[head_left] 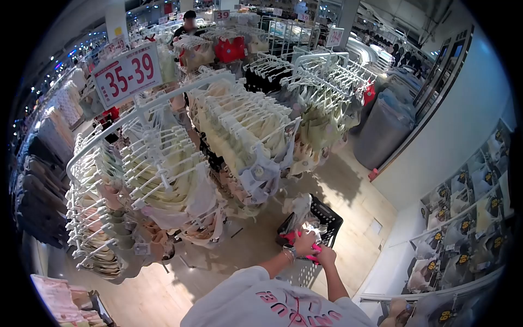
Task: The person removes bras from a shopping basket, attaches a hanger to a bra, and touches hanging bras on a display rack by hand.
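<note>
My left hand [304,243], with a watch and bracelet at the wrist, is closed around a bright pink handle [316,248]. Beside it, my right hand [326,255] is closed on the same handle, a little nearer to me and to the right. Just beyond my hands stands a black perforated shopping basket [330,219]. Whitish, crumpled items that look like plastic-wrapped goods [299,206] lie in it. The fingers of both hands are partly hidden.
Racks of pale bras on white hangers [248,128] stand ahead and left, under a 35-39 price sign [126,74]. Packaged bras [463,234] hang along the right wall. A large grey bin [383,131] stands beyond the aisle. A person [188,24] is far back.
</note>
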### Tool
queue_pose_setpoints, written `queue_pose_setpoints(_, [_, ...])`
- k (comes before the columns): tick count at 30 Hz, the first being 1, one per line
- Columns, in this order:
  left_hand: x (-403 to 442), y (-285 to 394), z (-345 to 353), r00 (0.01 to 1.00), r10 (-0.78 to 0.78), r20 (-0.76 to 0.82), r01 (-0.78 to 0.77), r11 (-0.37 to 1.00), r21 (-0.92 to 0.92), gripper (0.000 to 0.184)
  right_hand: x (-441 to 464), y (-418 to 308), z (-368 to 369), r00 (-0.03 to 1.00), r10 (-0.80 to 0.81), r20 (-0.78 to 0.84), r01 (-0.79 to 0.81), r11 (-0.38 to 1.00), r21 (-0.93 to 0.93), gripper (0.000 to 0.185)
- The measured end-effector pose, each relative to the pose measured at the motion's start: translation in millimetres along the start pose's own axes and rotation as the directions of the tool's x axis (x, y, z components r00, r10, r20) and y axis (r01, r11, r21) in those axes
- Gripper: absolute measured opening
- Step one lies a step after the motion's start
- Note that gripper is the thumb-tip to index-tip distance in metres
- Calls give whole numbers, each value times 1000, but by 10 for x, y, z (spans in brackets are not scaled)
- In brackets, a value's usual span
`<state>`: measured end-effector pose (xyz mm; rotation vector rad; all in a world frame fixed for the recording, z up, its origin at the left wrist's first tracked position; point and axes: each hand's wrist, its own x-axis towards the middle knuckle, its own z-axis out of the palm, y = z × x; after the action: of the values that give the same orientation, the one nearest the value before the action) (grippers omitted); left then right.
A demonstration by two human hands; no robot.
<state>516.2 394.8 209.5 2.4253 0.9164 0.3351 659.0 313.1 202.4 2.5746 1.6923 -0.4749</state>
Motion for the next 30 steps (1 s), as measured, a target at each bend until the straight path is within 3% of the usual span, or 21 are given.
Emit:
queue_pose_setpoints(3, [28,-59,-2,1000,24,4,-24,1000,17,64,13,-61,-9,999,43,17,-43,999,27,27])
queue_pose_setpoints(5, [19,-132,8,999,33,-5,-33,999,6,64,-41,-96,-113,992,22,127,-51,972,229,28])
queue_pose_setpoints(7, [50,-190,22,999,41,33,-42,999,10,64,-38,-29,-464,908,-242,342,50,873,485,34])
queue_pose_setpoints(9, [88,-254,77,997,25,78,-28,999,36,70,-91,-64,-948,958,-248,144,94,746,659,42])
queue_pose_setpoints(10, [104,-271,65,997,35,66,-36,999,16,69,-153,-80,-1261,967,-254,-27,177,591,787,37])
queue_pose_setpoints(11, [77,-255,28,997,44,64,-43,999,-8,68,-275,-138,-1679,924,-270,-270,382,629,677,33])
queue_pose_setpoints(12, [67,-236,-21,996,45,81,-42,999,-28,66,-493,-293,-2228,887,-241,-394,454,606,653,31])
queue_pose_setpoints(14, [80,-264,3,995,51,82,-48,998,-43,60,-1009,-475,-3081,708,-204,-676,622,633,461,22])
queue_pose_setpoints(15, [105,-253,-32,991,29,134,-25,999,-25,59,-1251,-474,-3357,570,-211,-795,720,593,359,25])
queue_pose_setpoints(16, [120,-289,32,995,43,85,-42,999,-22,58,-1461,-479,-3549,323,-225,-919,864,466,190,25])
queue_pose_setpoints(17, [85,-301,108,998,61,29,-60,997,-39,57,-1642,-315,-3632,76,-276,-958,914,403,-43,43])
queue_pose_setpoints(19, [96,-307,75,996,87,8,-87,996,-4,52,-2085,-273,-3736,-349,-41,-936,910,223,-349,33])
queue_pose_setpoints(20, [50,-242,3,991,58,119,-52,997,-52,68,-2321,-440,-3903,-420,-51,-906,899,111,-423,24])
queue_pose_setpoints(21, [51,-230,-41,990,68,124,-64,997,-35,66,-2559,-607,-4069,-489,-61,-870,872,-4,-490,16])
queue_pose_setpoints(22, [53,-260,-23,990,87,110,-83,996,-40,63,-2676,-709,-4163,-489,-199,-849,872,-155,-465,28])
queue_pose_setpoints(24, [38,-224,-43,989,85,120,-83,996,-23,61,-2821,-623,-4036,-654,-49,-755,736,187,-650,17])
queue_pose_setpoints(26, [-38,-171,-36,990,70,119,-68,997,-19,58,-2903,-759,-4101,-459,-166,-873,883,-192,-428,10])
queue_pose_setpoints(30, [-112,-146,-19,994,57,98,-57,998,-3,52,-2959,-740,-4006,-410,-148,-900,912,-80,-403,8])
